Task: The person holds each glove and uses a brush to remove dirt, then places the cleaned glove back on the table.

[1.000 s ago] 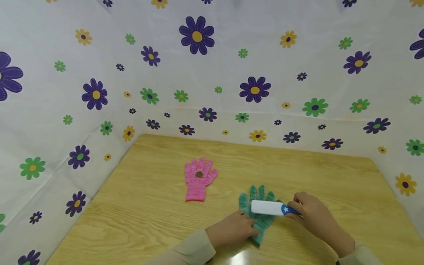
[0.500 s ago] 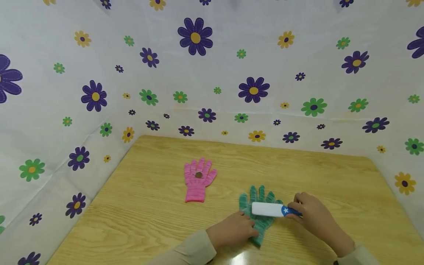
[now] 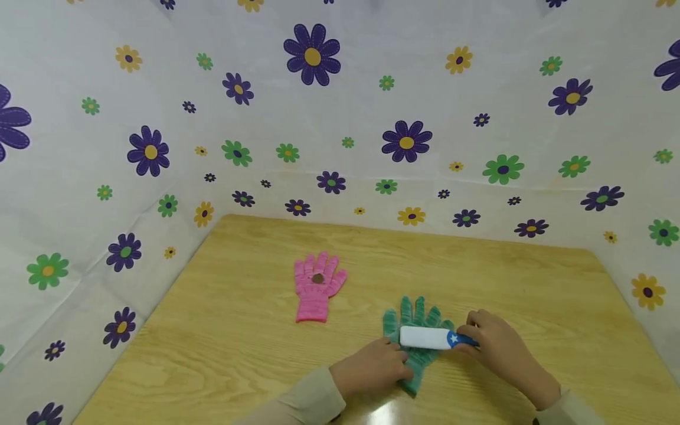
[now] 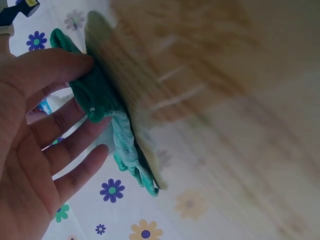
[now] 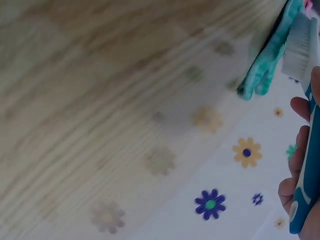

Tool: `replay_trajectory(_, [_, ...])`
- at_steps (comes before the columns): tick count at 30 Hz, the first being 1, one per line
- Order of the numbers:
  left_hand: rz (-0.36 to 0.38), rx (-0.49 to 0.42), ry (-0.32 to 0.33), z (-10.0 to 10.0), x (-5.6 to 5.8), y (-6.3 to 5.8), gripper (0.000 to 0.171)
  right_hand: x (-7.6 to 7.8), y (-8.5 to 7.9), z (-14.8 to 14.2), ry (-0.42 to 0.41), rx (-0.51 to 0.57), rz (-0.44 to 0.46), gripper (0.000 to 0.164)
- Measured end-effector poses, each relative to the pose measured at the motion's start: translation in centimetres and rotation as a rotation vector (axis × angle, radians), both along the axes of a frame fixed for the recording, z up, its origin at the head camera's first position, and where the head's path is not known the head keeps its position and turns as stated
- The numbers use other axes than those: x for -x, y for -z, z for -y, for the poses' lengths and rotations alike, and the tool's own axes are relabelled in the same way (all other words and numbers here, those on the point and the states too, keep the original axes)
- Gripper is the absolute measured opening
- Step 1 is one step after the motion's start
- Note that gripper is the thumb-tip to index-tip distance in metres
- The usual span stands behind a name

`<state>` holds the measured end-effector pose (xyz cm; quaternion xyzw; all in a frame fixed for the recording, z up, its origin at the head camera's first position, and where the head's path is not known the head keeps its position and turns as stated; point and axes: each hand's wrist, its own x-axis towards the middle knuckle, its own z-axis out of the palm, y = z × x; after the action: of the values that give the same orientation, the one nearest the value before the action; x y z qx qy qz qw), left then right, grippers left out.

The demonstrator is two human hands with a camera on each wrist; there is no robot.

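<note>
A green striped knit glove (image 3: 419, 358) lies palm-side on the wooden table, its fingers pointing away. My left hand (image 3: 372, 369) holds its lower left side; in the left wrist view, the thumb (image 4: 75, 65) lies against bunched green fabric (image 4: 95, 92), with fingers on its other side. My right hand (image 3: 496, 345) grips the blue handle of a scrub brush (image 3: 425, 337) from the right. The brush's white head lies across the middle of the glove, bristles facing it in the right wrist view (image 5: 298, 52). The head hides part of the glove's palm.
A pink knit glove (image 3: 313, 301) with a brown spot (image 3: 317, 278) lies further back, left of the green one. White cloth (image 3: 361, 118) printed with flowers hangs behind and beside the wooden table (image 3: 212, 330).
The brush has shifted slightly left and down over the green glove, together with my right hand. My left hand and the pink glove stay where they were.
</note>
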<state>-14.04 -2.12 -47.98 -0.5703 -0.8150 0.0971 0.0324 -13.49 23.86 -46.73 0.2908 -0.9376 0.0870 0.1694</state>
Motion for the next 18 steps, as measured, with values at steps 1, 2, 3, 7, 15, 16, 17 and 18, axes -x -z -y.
replay_trajectory(1, [-0.008,-0.005,0.003,0.0,0.0,0.0,0.017,0.1,0.0,-0.1,0.04,-0.001,0.021,0.024])
replay_trajectory(2, [-0.017,-0.011,0.007,0.0,0.1,0.1,0.017,0.2,0.0,-0.2,0.079,0.008,0.045,0.024])
replay_trajectory(3, [-0.029,-0.015,0.013,0.0,0.1,0.1,0.016,0.3,0.0,-0.5,0.116,0.014,0.063,0.024])
replay_trajectory(7, [-0.072,-0.008,0.017,-0.1,0.0,0.1,0.015,0.9,0.2,-1.5,0.199,0.047,0.067,0.025])
replay_trajectory(15, [-0.083,-0.009,0.022,0.3,0.1,0.1,0.014,0.7,0.0,-1.8,0.103,0.009,-0.171,0.041])
replay_trajectory(16, [-0.081,-0.014,0.021,0.3,0.1,0.1,0.014,0.5,0.1,-1.3,0.064,-0.026,-0.174,0.043])
replay_trajectory(17, [-0.076,-0.016,0.02,0.4,0.1,0.0,0.014,0.2,0.2,-0.8,0.026,-0.06,-0.171,0.042])
replay_trajectory(18, [-0.072,-0.016,0.016,0.4,0.1,0.0,0.014,-0.1,0.4,-0.3,-0.008,-0.087,-0.166,0.036])
